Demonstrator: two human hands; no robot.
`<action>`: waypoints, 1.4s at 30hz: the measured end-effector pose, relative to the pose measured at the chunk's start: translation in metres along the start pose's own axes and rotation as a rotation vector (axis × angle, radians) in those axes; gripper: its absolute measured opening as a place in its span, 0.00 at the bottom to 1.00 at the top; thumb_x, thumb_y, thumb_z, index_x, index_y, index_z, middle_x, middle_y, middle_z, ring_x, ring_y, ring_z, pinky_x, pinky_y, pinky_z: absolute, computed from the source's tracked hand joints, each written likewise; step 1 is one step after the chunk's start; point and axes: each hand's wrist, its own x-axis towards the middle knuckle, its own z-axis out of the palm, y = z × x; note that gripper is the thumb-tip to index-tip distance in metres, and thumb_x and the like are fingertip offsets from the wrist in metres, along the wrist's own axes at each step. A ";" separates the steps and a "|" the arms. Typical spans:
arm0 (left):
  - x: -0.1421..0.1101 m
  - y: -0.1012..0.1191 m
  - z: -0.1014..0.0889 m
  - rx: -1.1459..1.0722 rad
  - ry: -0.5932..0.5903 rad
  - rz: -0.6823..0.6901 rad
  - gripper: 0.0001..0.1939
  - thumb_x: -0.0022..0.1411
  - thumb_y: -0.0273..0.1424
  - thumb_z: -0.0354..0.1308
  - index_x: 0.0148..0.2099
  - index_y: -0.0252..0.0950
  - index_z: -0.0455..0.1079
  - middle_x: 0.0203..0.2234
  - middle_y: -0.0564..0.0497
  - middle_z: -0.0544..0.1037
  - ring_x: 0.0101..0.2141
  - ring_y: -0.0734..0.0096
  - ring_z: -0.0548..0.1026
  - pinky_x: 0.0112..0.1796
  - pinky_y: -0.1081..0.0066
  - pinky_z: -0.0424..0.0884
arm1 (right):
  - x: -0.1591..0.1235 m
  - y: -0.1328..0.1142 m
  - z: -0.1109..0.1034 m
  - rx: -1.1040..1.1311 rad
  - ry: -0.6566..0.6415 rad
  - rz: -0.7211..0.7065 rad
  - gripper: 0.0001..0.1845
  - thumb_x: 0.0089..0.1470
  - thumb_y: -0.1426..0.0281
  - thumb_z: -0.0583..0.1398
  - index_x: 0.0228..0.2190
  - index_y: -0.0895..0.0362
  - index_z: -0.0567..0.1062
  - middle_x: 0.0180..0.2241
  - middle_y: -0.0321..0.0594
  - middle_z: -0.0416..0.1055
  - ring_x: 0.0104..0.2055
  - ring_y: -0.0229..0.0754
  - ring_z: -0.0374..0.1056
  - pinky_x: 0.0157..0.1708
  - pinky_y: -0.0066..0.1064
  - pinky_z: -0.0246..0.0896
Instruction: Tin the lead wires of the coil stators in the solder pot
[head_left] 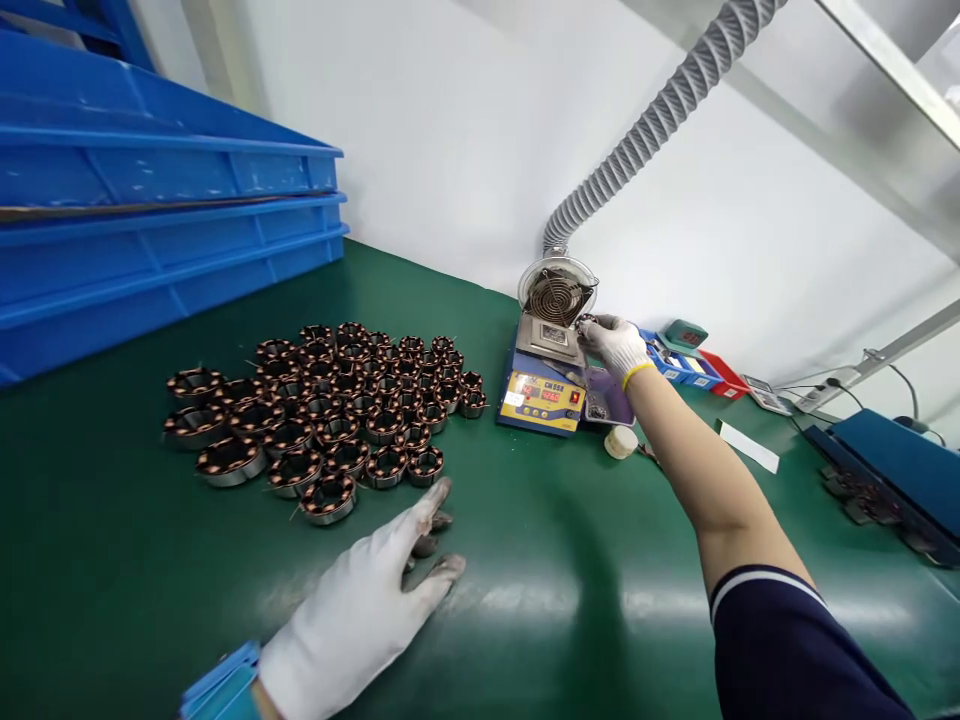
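My right hand (616, 345), in a white glove with a yellow cuff, reaches out over a blue and yellow solder pot (541, 402) with a lit red display. Its fingers are closed on a small motor stator (585, 321), mostly hidden by the glove. My left hand (360, 610), in a white glove with dirty fingertips, hovers low at the front, thumb and fingers apart, holding nothing. Just beyond its fingertips many copper-wound stators (328, 498) stand close together on the green bench top (510, 530).
Stacked blue crates (165, 250) line the left. Behind the solder pot are a round fan (556, 300) and grey duct (645, 140). To its right lie a purple tray (619, 405), a pale round tub (621, 442), blue bins (694, 372), a red bin (724, 375) and a white strip (748, 446).
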 end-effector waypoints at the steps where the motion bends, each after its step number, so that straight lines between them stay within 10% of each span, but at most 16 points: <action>1: 0.000 0.000 0.001 0.020 0.012 0.012 0.35 0.60 0.43 0.53 0.67 0.40 0.54 0.45 0.48 0.79 0.41 0.64 0.78 0.41 0.66 0.76 | 0.012 -0.001 -0.001 -0.049 0.023 -0.007 0.20 0.49 0.63 0.63 0.43 0.61 0.73 0.33 0.42 0.76 0.32 0.39 0.72 0.38 0.30 0.69; 16: 0.001 0.001 0.001 0.137 0.060 0.087 0.31 0.59 0.41 0.53 0.63 0.37 0.60 0.44 0.50 0.80 0.40 0.66 0.79 0.41 0.71 0.77 | 0.060 0.011 0.033 -0.443 0.067 -0.103 0.19 0.44 0.59 0.64 0.36 0.58 0.77 0.37 0.46 0.76 0.43 0.49 0.72 0.44 0.33 0.63; 42: 0.003 0.004 -0.001 0.265 -0.024 0.102 0.28 0.59 0.42 0.54 0.59 0.38 0.67 0.49 0.49 0.77 0.44 0.61 0.78 0.43 0.68 0.76 | 0.046 -0.005 0.002 -0.219 0.047 -0.003 0.22 0.45 0.58 0.65 0.38 0.61 0.76 0.33 0.42 0.75 0.36 0.40 0.70 0.39 0.29 0.65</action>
